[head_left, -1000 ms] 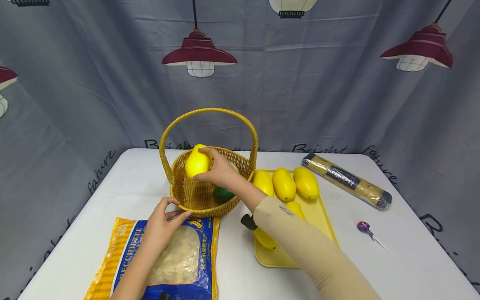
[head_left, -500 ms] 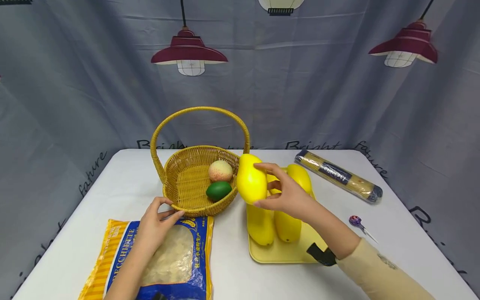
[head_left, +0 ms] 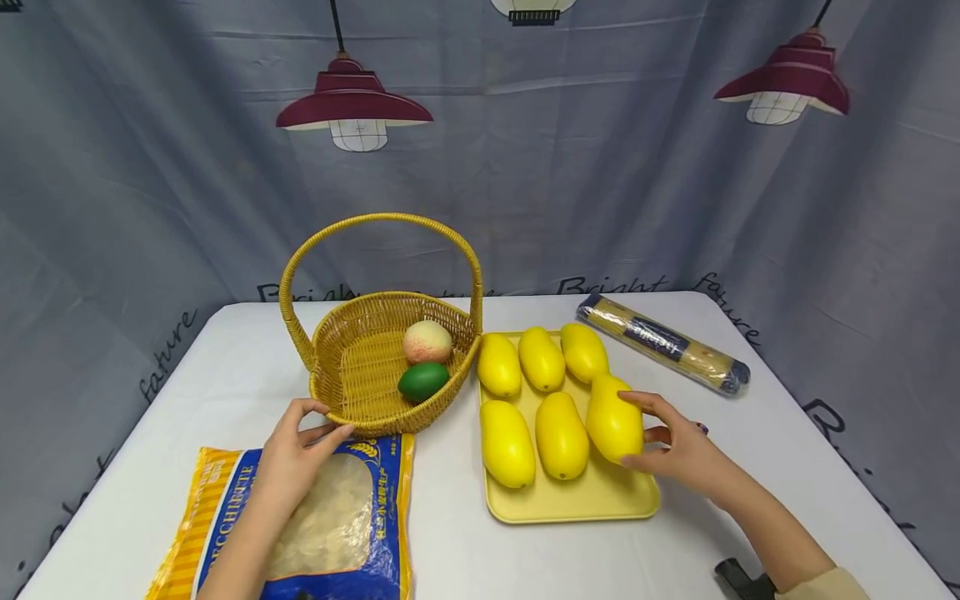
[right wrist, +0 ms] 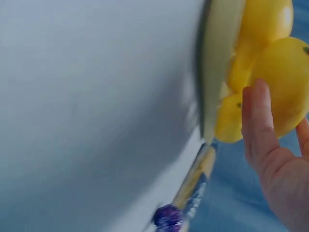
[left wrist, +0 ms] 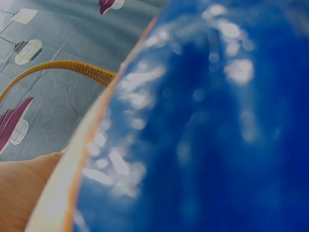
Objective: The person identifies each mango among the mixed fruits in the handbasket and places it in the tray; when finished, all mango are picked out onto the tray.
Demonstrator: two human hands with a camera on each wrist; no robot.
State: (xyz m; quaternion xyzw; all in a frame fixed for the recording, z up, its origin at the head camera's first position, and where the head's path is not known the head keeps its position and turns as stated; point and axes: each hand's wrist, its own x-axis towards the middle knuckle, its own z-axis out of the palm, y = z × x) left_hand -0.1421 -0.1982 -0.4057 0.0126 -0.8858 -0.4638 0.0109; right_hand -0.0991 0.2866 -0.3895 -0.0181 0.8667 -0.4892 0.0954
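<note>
My right hand (head_left: 678,446) holds a yellow mango (head_left: 613,421) by its side, at the right of the yellow tray (head_left: 592,504). In the right wrist view the same mango (right wrist: 286,82) is between my fingers and thumb; whether it touches the tray I cannot tell. Several other mangoes (head_left: 561,435) lie in two rows on the tray. With thumb and fingers my left hand (head_left: 296,458) grips the front rim of the wicker basket (head_left: 367,362). Inside the basket, on its right side, are a peach (head_left: 427,342) and a smooth green oval fruit (head_left: 423,382).
A blue and yellow bag of pasta (head_left: 330,521) lies under my left forearm. Behind the tray's right side is a long pack of spaghetti (head_left: 663,343). A lollipop (right wrist: 167,218) lies beyond my right hand. The basket's tall handle (head_left: 382,217) arches above it.
My right hand has carried the mango from above the basket rightward and down to the tray. My left hand has stayed at the basket's rim.
</note>
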